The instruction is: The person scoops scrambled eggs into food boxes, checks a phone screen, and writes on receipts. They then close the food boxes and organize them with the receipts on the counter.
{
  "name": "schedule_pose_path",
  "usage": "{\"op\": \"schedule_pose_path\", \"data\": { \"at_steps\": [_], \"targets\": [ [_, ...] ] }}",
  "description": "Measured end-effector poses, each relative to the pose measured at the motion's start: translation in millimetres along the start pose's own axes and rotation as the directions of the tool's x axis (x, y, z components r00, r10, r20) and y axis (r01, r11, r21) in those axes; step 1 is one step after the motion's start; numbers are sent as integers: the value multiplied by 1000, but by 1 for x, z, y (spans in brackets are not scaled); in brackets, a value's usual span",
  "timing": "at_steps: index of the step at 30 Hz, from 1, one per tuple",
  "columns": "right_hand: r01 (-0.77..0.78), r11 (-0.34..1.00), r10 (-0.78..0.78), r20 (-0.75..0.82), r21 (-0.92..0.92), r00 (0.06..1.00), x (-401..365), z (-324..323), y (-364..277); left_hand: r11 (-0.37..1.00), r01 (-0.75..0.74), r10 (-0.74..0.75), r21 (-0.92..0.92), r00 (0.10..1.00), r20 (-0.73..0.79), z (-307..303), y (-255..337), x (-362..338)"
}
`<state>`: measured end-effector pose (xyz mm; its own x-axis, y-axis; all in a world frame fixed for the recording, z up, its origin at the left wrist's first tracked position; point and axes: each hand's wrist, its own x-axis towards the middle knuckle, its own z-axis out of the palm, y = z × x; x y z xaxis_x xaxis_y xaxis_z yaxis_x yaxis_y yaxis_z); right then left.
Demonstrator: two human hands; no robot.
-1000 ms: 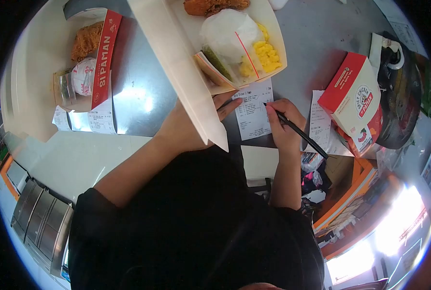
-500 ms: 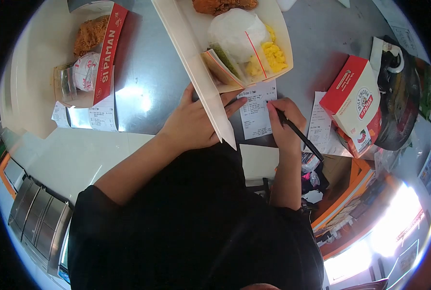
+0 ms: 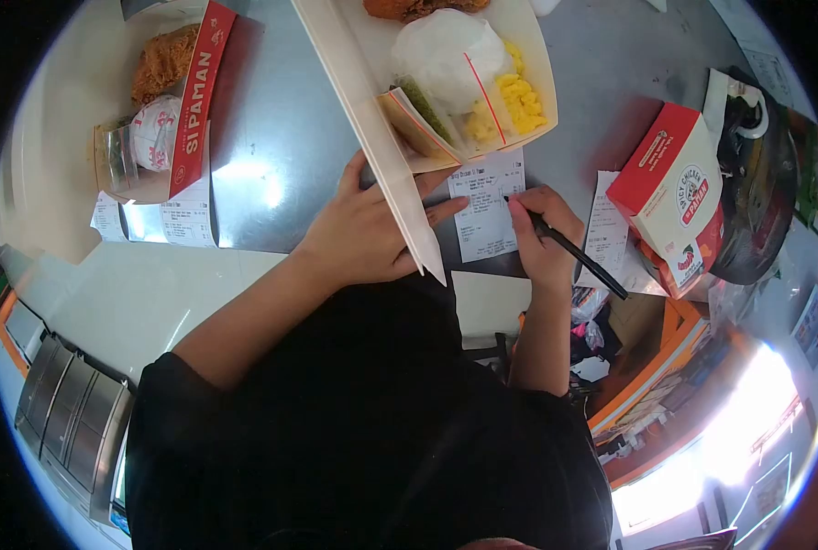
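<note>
Black pen was clamped in the right hand's fingers, seemingly writing on the receipt on the steel desk; strokes called for steady paper. The left hand's fingers were spread, reaching its edge.

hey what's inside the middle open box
Fried chicken, a white bundle, yellow food and a green packet. What's beneath them is covered; the picture edge cuts off the chicken.

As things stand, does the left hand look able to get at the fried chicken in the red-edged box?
Probably yes: the left hand seems unladen, and bare metal counter leads to that box's open side.
</note>
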<state>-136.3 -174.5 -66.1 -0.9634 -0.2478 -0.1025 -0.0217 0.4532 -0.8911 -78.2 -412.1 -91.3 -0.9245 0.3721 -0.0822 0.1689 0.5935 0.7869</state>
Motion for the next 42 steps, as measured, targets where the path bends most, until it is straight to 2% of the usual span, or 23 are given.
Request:
{"op": "schedule_pose_path", "data": {
  "at_steps": [2, 5, 9, 11, 12, 14, 18, 20, 21, 23, 27, 29, 32, 35, 39, 41, 42],
  "targets": [
    [77, 996, -78, -22, -39, 997, 2, 1, 0, 926, -106, 106, 361, 994, 20, -1, 1, -2],
    [55, 998, -55, -21, -18, 998, 3, 1, -6, 962, -88, 87, 259, 996, 14, 3, -2, -2],
    [53, 997, -52, 12, -54, 999, 3, 1, -4, 930, -112, 123, 349, 992, -11, 9, -5, -3],
    [171, 982, -172, -4, -83, 985, 5, 3, -1, 988, -18, 19, 151, 1000, -1, 10, -6, -1],
    [172, 982, -173, -3, -84, 985, 5, 3, -2, 988, -18, 18, 151, 1000, -2, 9, -7, 0],
    [222, 962, -223, 14, -161, 975, 7, 3, -5, 1000, 11, -11, -27, 1000, -2, 7, -6, 1],
    [131, 977, -141, -50, -170, 989, 3, 5, -7, 996, -18, 21, 87, 999, -31, 13, -8, 0],
    [71, 997, -71, -24, -24, 997, 0, 1, 1, 952, -105, 128, 286, 990, -63, 13, -7, -2],
    [70, 997, -71, -23, -25, 997, 1, -1, 2, 953, -104, 128, 286, 990, -63, 13, -7, -2],
    [189, 982, -189, 49, 4, 981, 2, -3, 4, 956, -116, 137, 271, 989, -59, 11, -6, -2],
    [99, 995, -100, -23, -26, 995, 1, 1, 1, 975, -74, 81, 211, 996, -24, 17, -9, -2],
    [121, 990, -121, 0, -74, 993, 2, 1, 1, 998, -20, 19, 64, 1000, 21, 17, -12, -1],
    [193, 979, -192, 18, -71, 981, 4, 1, 1, 999, 16, -15, -28, 999, 33, 16, -12, 1],
    [182, 975, -182, 12, -130, 983, 4, 3, -3, 997, 38, -33, -65, 997, 75, 16, -16, 1],
    [126, 990, -129, -54, -71, 990, 1, 2, -2, 1000, 4, -4, 13, 1000, -10, 17, -12, 2],
    [183, 982, -181, 45, -37, 982, 1, -3, 3, 998, -7, 7, 67, 1000, 8, 17, -12, 1],
    [182, 983, -180, 45, -38, 983, 2, -4, 4, 998, -7, 7, 66, 1000, 9, 15, -12, 1]
  ]
}}
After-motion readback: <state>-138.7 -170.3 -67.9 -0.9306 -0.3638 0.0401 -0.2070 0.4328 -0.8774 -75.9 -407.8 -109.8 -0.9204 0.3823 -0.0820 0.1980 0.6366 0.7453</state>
